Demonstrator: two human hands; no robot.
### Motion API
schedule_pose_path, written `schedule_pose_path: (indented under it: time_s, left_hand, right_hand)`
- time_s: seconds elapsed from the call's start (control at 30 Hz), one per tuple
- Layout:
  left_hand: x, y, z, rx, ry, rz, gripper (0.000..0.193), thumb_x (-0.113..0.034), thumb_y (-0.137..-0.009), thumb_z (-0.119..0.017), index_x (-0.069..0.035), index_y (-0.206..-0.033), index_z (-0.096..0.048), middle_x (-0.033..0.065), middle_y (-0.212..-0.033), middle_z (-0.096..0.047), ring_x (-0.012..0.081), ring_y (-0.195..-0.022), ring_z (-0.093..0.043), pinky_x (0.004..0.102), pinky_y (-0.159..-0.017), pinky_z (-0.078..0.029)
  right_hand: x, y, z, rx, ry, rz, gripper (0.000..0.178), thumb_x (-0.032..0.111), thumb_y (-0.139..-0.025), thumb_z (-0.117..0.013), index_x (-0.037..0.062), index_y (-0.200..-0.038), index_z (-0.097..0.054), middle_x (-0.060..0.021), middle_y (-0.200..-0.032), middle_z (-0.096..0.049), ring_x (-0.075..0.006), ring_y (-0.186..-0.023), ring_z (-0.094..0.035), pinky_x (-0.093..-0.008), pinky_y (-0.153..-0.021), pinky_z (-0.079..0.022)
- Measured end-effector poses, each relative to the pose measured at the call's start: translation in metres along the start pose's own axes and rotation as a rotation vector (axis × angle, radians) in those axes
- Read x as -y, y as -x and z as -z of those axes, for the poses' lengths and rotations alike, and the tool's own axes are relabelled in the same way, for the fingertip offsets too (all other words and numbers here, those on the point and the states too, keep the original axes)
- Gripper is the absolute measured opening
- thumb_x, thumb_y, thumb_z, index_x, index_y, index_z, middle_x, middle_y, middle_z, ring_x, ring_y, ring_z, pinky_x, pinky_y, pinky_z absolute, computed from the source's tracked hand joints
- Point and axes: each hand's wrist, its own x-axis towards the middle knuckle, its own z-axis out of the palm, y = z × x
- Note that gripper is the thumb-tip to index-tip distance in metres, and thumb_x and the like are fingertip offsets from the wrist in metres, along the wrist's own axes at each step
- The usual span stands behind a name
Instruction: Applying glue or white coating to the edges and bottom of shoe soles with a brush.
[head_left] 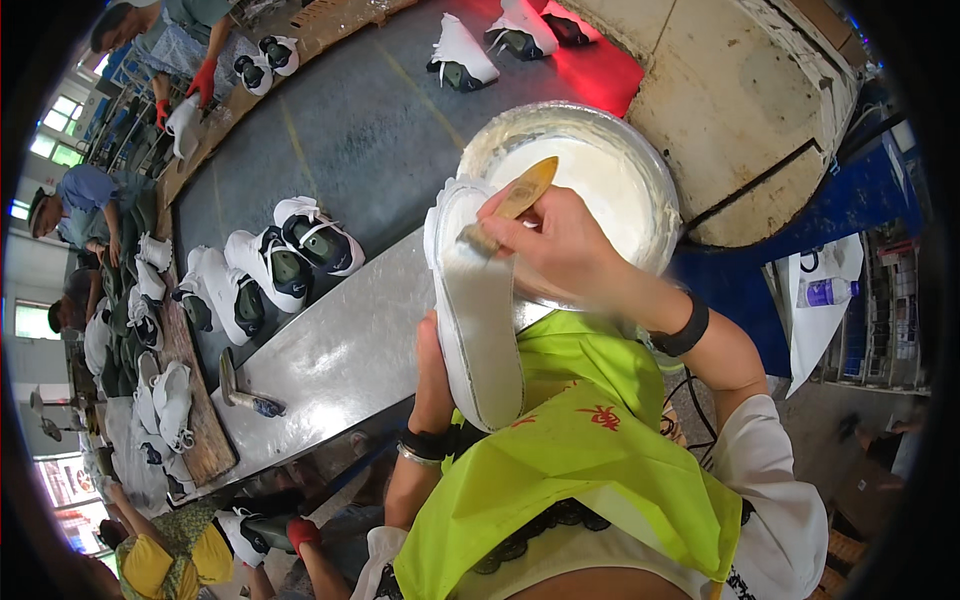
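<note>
My left hand (432,365) grips a white shoe (478,330) from its left side, bottom turned up toward me and toe end pointing away. In my right hand (562,238) is a flat brush (530,188) with a wooden handle. Its bristles touch the shoe's bottom near the toe end. The upper part of that surface looks wetter and whiter than the heel part. Just beyond my right hand sits a wide metal basin (668,195) of creamy white liquid, with splashes dried on its inner wall. The fingers of my left hand are partly hidden behind the shoe.
A dark conveyor belt (370,120) carries several white shoes (265,268) at left and others at the far end under red light. A hammer (248,398) lies on the metal ledge (335,365). Co-workers line the left side, one in red gloves (203,80). A bottle (830,292) is at right.
</note>
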Motion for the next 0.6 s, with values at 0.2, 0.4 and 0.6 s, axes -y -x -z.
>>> schedule_pose_path:
  time_s: [0.2,0.4,0.6]
  left_hand:
    - [0.005,0.002,0.027,0.223,-0.122,0.035,0.056,-0.041,-0.099,-0.021,0.0,-0.117,-0.055,0.0104,-0.096,-0.066,0.0171,-0.083,-0.065,0.03,-0.072,-0.053]
    - [-0.001,0.001,0.022,0.124,-0.029,-0.041,0.054,-0.04,-0.099,-0.022,-0.001,-0.12,-0.054,0.0099,-0.099,-0.066,0.0166,-0.087,-0.064,0.0292,-0.076,-0.052]
    - [-0.009,-0.007,0.013,-0.005,-0.1,-0.086,0.015,-0.008,-0.09,-0.056,0.001,-0.099,-0.062,0.0034,-0.082,-0.064,0.0106,-0.065,-0.059,0.0249,-0.054,-0.047]
  right_hand:
    - [-0.01,-0.042,0.021,-0.224,-0.022,0.081,0.021,0.016,-0.09,-0.06,-0.0048,-0.096,-0.061,-0.0096,-0.086,-0.065,-0.0136,-0.073,-0.064,-0.028,-0.061,-0.054]
    - [-0.033,0.013,0.021,-0.332,0.095,-0.031,0.024,0.02,-0.091,-0.059,-0.0045,-0.092,-0.064,-0.0077,-0.075,-0.064,-0.0126,-0.064,-0.063,-0.0275,-0.062,-0.051]
    - [-0.02,0.024,0.013,-0.289,0.163,0.051,0.021,0.018,-0.09,-0.06,-0.0016,-0.095,-0.065,-0.0088,-0.078,-0.065,-0.0138,-0.074,-0.063,-0.0286,-0.068,-0.049]
